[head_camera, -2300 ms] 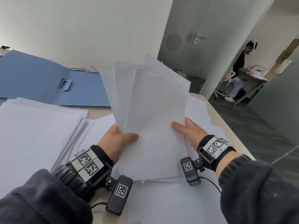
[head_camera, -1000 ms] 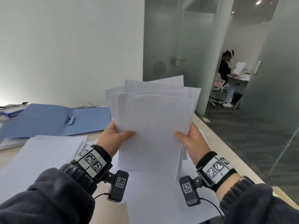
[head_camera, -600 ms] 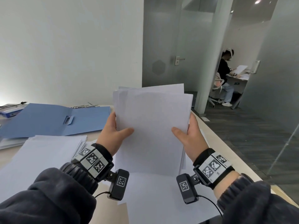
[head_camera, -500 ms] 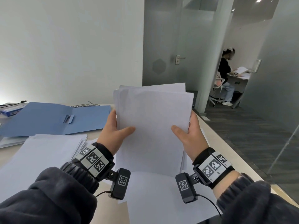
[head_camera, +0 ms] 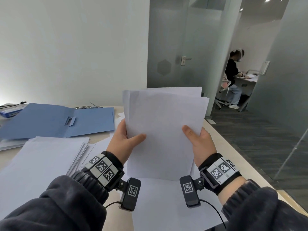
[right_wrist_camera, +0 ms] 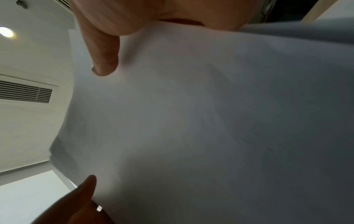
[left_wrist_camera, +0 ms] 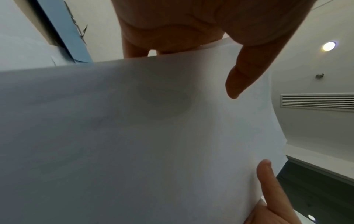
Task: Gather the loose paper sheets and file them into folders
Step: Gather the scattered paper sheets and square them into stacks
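A bundle of white paper sheets stands upright in front of me, its bottom edge down on more sheets on the table. My left hand grips its left edge, thumb on the front. My right hand grips the right edge the same way. The wrist views are filled by the sheets, with a thumb lying on the paper and the fingers hidden behind. An open blue folder lies flat at the back left. A fanned stack of loose sheets lies at the left.
The beige table's right edge runs close to my right hand, with dark floor beyond. Metal clips lie behind the folder. A blue box sits at the far left. A person sits at a desk past a glass door.
The sheets went from a loose fan to a nearly squared bundle. Both hands slid up the side edges and the bundle's bottom edge came down onto the sheets on the table.
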`<state>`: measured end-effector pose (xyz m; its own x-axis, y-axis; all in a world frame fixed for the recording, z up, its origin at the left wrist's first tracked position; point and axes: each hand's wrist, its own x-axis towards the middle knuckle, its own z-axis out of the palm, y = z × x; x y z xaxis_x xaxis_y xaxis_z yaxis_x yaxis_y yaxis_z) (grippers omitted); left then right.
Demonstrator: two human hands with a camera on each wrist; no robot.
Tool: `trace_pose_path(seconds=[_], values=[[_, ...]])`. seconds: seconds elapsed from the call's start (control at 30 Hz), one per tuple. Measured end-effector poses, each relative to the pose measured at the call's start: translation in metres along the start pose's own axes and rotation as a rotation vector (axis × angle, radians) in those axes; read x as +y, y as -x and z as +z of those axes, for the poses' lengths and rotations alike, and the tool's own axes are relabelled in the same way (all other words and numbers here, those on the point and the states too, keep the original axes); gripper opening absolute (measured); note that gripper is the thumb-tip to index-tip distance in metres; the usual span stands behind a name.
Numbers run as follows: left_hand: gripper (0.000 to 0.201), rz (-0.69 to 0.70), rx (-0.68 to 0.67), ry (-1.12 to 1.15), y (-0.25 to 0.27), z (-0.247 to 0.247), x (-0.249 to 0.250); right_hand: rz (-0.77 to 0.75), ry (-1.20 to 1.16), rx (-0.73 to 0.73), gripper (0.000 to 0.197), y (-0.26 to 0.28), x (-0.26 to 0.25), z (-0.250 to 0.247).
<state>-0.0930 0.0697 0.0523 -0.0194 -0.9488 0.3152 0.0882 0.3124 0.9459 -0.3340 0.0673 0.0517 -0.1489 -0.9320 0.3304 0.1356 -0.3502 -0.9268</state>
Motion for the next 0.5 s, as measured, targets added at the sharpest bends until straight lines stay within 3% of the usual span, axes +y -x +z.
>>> trace_pose_path(seconds=[0.1,0.4,0.5], values=[[0.069,0.024,0.018,-0.012,-0.001,-0.001,0.004,-0.035,0.04,-0.045,0.08,0.0,-0.003,-0.004],[0.089,0.128,-0.011,-0.094,-0.011,-0.004,0.032,-0.079,0.012,-0.049,0.049,-0.008,-0.025,-0.002],[0.09,0.127,-0.085,-0.165,-0.01,-0.005,0.035,-0.095,0.058,-0.051,0.067,-0.01,-0.034,-0.002]])
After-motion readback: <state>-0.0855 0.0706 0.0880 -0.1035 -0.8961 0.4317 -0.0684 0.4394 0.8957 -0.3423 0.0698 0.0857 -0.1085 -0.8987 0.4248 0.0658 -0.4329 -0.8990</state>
